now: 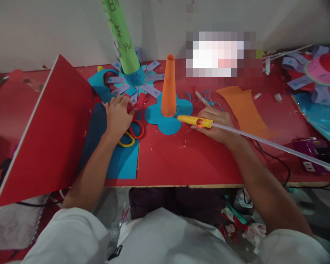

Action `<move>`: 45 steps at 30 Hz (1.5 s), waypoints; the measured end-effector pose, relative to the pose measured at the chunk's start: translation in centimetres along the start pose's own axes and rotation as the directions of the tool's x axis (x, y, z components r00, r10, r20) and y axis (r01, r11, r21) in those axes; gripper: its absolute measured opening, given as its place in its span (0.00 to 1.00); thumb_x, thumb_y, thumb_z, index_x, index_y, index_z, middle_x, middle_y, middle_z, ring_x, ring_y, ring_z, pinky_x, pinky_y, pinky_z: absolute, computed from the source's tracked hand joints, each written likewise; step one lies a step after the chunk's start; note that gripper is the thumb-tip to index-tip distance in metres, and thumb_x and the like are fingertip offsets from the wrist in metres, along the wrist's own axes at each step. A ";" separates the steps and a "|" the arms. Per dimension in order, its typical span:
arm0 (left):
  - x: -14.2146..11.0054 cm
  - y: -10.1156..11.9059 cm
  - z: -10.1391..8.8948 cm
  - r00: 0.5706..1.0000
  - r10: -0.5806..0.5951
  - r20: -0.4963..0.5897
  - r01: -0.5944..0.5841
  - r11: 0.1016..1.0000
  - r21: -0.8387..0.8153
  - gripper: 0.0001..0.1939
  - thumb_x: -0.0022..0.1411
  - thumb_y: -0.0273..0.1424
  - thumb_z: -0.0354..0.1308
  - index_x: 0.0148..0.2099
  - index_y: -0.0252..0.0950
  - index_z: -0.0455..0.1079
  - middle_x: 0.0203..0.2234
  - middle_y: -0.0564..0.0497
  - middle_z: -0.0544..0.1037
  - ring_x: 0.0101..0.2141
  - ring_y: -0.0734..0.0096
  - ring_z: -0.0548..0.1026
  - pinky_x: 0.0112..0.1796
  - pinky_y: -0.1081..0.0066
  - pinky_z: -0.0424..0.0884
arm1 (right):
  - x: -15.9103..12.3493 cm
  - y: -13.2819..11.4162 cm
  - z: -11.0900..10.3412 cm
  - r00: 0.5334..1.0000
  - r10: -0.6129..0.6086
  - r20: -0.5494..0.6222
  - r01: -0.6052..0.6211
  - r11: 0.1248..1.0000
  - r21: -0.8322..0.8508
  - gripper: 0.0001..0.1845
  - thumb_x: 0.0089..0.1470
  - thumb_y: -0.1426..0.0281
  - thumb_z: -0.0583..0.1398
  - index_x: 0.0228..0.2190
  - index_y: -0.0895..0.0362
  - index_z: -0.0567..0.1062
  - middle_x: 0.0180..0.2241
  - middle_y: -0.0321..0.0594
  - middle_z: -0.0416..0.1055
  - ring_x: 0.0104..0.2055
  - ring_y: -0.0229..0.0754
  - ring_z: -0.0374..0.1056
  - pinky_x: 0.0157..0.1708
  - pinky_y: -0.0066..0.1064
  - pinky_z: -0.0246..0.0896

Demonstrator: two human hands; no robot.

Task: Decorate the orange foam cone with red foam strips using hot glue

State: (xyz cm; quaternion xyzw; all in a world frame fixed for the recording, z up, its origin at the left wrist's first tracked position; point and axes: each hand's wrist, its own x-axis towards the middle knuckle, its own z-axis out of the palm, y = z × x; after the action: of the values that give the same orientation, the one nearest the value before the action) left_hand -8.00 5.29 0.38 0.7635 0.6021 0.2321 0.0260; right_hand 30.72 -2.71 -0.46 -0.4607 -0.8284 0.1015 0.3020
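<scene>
At right, the right hand (pixel 220 118) holds a glue gun (pixel 191 120), likely light, best gripped mid-body; what the left hand (pixel 117 114) holds, I can't tell.

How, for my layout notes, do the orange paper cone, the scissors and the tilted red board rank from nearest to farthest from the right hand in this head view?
From the right hand:
1. Orange paper cone: just to its left.
2. Scissors: farther left.
3. Tilted red board: farthest left.

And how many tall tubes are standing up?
2: the green tube at the back, left of centre, and the orange tube on the blue flower. The blurred patch may hide more.
</scene>
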 end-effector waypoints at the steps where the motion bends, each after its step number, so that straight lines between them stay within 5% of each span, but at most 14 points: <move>1: 0.0 0.0 0.0 1.000 -0.005 0.000 0.005 1.000 -0.019 0.10 0.71 0.43 0.64 0.42 0.44 0.71 0.42 0.50 0.78 0.52 0.46 0.71 0.54 0.45 0.62 | 0.0 0.0 0.0 1.000 0.002 0.001 -0.002 1.000 0.010 0.22 0.67 0.44 0.61 0.32 0.47 0.75 0.34 0.42 0.77 0.39 0.54 0.76 0.39 0.48 0.69; 6: -0.1 0.7 -0.4 1.000 -0.003 -0.012 0.002 0.992 -0.124 0.09 0.72 0.43 0.62 0.48 0.48 0.73 0.38 0.53 0.80 0.50 0.49 0.72 0.57 0.44 0.60 | 0.2 0.0 0.0 1.000 -0.022 0.011 0.021 1.000 0.014 0.22 0.66 0.42 0.60 0.33 0.46 0.76 0.35 0.42 0.78 0.41 0.54 0.77 0.40 0.48 0.70; 12: -0.7 2.2 -1.7 0.957 0.144 -0.254 -0.181 0.975 -0.129 0.14 0.76 0.48 0.57 0.45 0.46 0.77 0.48 0.51 0.77 0.54 0.49 0.68 0.55 0.42 0.62 | 0.2 -0.2 -0.1 1.000 -0.016 0.001 0.016 1.000 -0.009 0.25 0.67 0.41 0.59 0.31 0.47 0.73 0.34 0.42 0.78 0.40 0.52 0.77 0.38 0.45 0.68; 18: -1.4 3.0 -0.6 0.742 0.507 -0.439 -0.575 0.818 -0.027 0.06 0.78 0.33 0.59 0.49 0.41 0.78 0.40 0.49 0.75 0.43 0.67 0.72 0.44 0.58 0.71 | 0.0 0.5 -0.4 0.999 -0.035 -0.030 0.033 0.997 -0.076 0.21 0.68 0.47 0.61 0.35 0.51 0.76 0.36 0.43 0.79 0.43 0.51 0.78 0.36 0.41 0.68; 25: -2.7 5.0 0.5 0.656 0.672 -0.344 -0.731 0.679 -0.069 0.10 0.74 0.22 0.56 0.48 0.40 0.75 0.42 0.49 0.81 0.43 0.68 0.79 0.42 0.68 0.76 | 0.1 1.5 -0.6 0.999 0.033 -0.008 -0.033 0.983 -0.179 0.27 0.69 0.43 0.59 0.44 0.55 0.80 0.48 0.49 0.82 0.49 0.52 0.77 0.45 0.40 0.69; 29: -2.9 5.2 0.5 0.663 0.644 -0.382 -0.706 0.708 -0.031 0.12 0.74 0.22 0.57 0.46 0.42 0.79 0.42 0.50 0.83 0.40 0.71 0.79 0.39 0.68 0.73 | -0.1 1.5 -0.8 0.992 0.122 -0.026 -0.125 0.976 -0.177 0.30 0.69 0.44 0.59 0.53 0.56 0.80 0.51 0.49 0.83 0.48 0.52 0.79 0.44 0.40 0.69; 34: -3.2 5.3 0.6 0.658 0.610 -0.442 -0.698 0.714 -0.053 0.12 0.73 0.22 0.60 0.48 0.43 0.81 0.38 0.51 0.81 0.35 0.75 0.77 0.32 0.73 0.70 | 0.1 1.4 -0.6 0.972 0.235 0.012 -0.221 0.930 -0.293 0.24 0.70 0.59 0.62 0.62 0.56 0.75 0.49 0.51 0.82 0.49 0.56 0.77 0.47 0.43 0.71; 41: -3.7 5.7 0.6 0.589 0.735 -0.334 -0.792 0.608 -0.060 0.12 0.72 0.20 0.60 0.51 0.40 0.76 0.38 0.50 0.82 0.38 0.70 0.81 0.37 0.70 0.76 | 0.1 2.1 -0.2 0.975 0.223 0.016 -0.207 0.927 -0.314 0.29 0.60 0.71 0.59 0.62 0.56 0.73 0.50 0.52 0.77 0.55 0.61 0.72 0.59 0.60 0.67; 45: -4.2 6.1 0.8 0.618 0.683 -0.389 -0.764 0.638 -0.095 0.08 0.73 0.22 0.61 0.48 0.40 0.77 0.39 0.50 0.82 0.38 0.72 0.80 0.35 0.71 0.73 | 0.1 0.9 -1.1 0.974 0.215 -0.072 -0.227 0.922 -0.313 0.26 0.61 0.72 0.59 0.59 0.54 0.76 0.50 0.52 0.76 0.57 0.63 0.70 0.57 0.58 0.69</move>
State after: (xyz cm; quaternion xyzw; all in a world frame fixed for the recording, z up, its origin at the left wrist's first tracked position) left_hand -2.85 -0.08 0.24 0.8840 0.2008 0.4160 -0.0714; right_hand 31.94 -2.26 0.09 -0.5956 -0.7711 -0.0091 0.2250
